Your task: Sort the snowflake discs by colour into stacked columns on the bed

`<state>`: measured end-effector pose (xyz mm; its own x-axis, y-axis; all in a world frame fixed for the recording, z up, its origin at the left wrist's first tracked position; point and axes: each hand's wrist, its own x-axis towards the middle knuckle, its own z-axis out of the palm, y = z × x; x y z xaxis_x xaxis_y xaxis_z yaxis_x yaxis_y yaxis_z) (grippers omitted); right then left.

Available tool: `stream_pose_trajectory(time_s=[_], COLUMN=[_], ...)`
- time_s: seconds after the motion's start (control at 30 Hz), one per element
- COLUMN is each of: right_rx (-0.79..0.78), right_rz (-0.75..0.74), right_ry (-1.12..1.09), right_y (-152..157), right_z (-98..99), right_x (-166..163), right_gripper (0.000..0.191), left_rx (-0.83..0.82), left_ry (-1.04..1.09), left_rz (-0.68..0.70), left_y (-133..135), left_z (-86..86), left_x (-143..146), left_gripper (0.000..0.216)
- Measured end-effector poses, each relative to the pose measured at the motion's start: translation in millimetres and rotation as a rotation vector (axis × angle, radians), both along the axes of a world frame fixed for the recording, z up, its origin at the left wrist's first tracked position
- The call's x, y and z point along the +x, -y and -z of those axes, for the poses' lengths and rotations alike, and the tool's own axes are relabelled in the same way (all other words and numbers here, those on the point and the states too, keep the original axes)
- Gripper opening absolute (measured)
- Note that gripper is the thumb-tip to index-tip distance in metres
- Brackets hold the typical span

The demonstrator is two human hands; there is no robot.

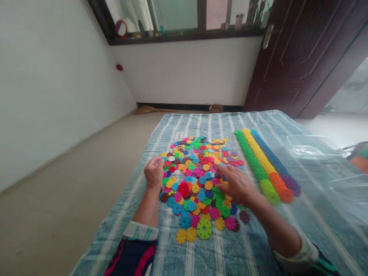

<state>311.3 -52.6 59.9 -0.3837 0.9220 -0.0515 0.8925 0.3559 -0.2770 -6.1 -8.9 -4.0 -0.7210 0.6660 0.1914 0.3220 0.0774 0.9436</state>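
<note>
Loose pile of multicoloured flat plastic snowflake discs (198,180) sits centre, between both hands. Right hand (237,184) lies palm-down on the pile's right edge, fingers loosely spread and pointing left into the discs, pinching nothing visible. Left hand (154,172) is curled at the pile's left edge, touching discs; can't tell if it holds one. Three long rods of stacked discs, green, yellow-orange and blue-purple (264,165), lie just right of the right hand, long axis running away from the person, so the right hand is nearer. Tabletop (224,257) under a blue-green striped cloth; clear plastic tray (313,147) far right. White walls, dark wooden door (299,57).
</note>
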Motion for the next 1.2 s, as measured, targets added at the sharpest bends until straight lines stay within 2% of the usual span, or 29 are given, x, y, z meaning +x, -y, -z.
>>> stream_pose_trajectory(time_s=[0.2,0.47,0.7,0.87,0.97,1.07,1.2], right_rx=[0.015,0.071,0.091,0.117,0.126,0.157,0.237], right_rz=[-0.023,-0.054,-0.181,-0.294,-0.374,-0.403,-0.345], right_ry=[0.081,0.133,0.072,0.015,-0.036,-0.058,-0.021], right_y=[-12.4,-10.0,10.0,30.5,36.4,26.1,-6.2], right_z=[9.0,10.5,10.8,11.3,11.0,9.5,9.0], right_x=[-30.2,-45.9,-65.8,-79.9,-86.3,-93.9,-108.6], right_gripper=[0.055,0.04,0.038,0.037,0.027,0.015,0.018], left_rx=[0.075,0.083,0.048,-0.019,-0.049,-0.061,-0.07], left_ry=[0.127,0.152,0.101,-0.059,-0.151,-0.219,-0.273], left_rz=[0.055,0.116,0.151,0.188,0.217,0.251,0.265], left_y=[3.4,4.9,3.7,-0.2,-2.5,-3.2,-2.7], left_z=[-9.3,-12.0,-8.9,-3.5,1.6,3.7,1.9], left_x=[11.2,13.8,13.2,9.0,5.4,3.8,3.2], left_gripper=[0.033,0.032,0.029,0.021,0.025,0.03,0.033])
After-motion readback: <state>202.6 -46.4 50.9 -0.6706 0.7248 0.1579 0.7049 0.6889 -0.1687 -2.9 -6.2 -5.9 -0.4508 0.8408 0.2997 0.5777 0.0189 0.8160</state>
